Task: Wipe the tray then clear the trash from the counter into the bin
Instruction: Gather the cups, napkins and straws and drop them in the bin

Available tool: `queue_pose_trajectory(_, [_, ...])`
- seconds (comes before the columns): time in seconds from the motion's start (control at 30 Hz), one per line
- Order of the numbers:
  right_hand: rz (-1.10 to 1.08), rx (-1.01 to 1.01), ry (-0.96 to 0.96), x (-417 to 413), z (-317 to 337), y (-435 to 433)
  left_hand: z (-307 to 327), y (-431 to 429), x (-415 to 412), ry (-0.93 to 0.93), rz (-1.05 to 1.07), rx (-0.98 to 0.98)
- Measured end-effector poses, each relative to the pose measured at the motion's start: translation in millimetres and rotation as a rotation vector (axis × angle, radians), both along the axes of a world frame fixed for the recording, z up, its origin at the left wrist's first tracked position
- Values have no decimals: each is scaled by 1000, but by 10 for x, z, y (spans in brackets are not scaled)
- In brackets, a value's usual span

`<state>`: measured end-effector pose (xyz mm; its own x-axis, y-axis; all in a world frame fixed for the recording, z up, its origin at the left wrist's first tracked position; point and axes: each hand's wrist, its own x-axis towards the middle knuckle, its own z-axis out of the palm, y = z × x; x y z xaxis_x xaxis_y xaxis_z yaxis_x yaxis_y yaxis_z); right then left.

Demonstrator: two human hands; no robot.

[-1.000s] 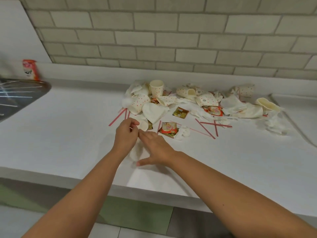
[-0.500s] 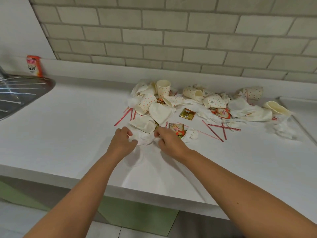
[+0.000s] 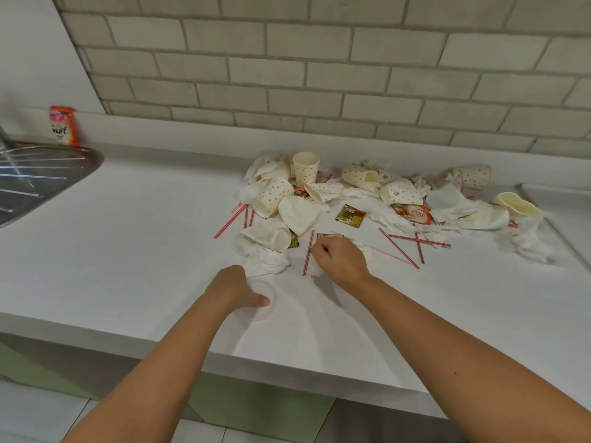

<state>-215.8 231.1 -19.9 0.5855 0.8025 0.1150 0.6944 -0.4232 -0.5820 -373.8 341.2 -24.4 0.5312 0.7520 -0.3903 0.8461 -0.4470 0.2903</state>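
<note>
Trash was gathered on the tabletop [image 3: 128,235].
Left hand [image 3: 238,290] pinched a clear lid [image 3: 263,310], right hand [image 3: 340,260] clutched tissue [image 3: 315,270]; loose straws [image 3: 398,248] could roll off.

A: The cups [image 3: 306,167]?
B: Cream, with small orange-red dots. The straws [image 3: 398,248] are striped red and white.
A: And the bench [image 3: 128,251]?
B: Plain white, like the tissues [image 3: 268,262]. The lid [image 3: 270,290] is clear. One sachet [image 3: 350,215] is brown and gold.
A: Behind?
B: Grey-beige brick-pattern wall [image 3: 319,75], an orange and pink pouch [image 3: 63,126] with white. The sink [image 3: 32,174] is steel grey, the cupboard [image 3: 256,401] green.
</note>
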Motion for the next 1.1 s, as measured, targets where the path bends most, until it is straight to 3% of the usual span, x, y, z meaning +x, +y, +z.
queue_pose_trajectory(0.2, [-23, -198, 8, -32, 10, 0, 64, 33, 8, -53, -30, -99])
queue_pose_trajectory(0.33, [-25, -252, 34, -1, 50, -83, 119, -34, 101, -253, -68, -166])
queue_pose_trajectory(0.47, [-70, -243, 28, 107, 135, -283, 235, -263, 336, -427, -73, -163])
queue_pose_trajectory(0.63, [-188, -197, 59, 363, 174, -741, 328, -724, 744, -479, -214, -178])
queue_pose_trajectory(0.83, [-287, -136, 293, 599, 292, -1559, 363, -1487, 1288, -498, -385, -399])
queue_pose_trajectory(1.1, [-267, -246, 723, 788, 396, -2942, 365, -2694, 1724, -329, -703, -733])
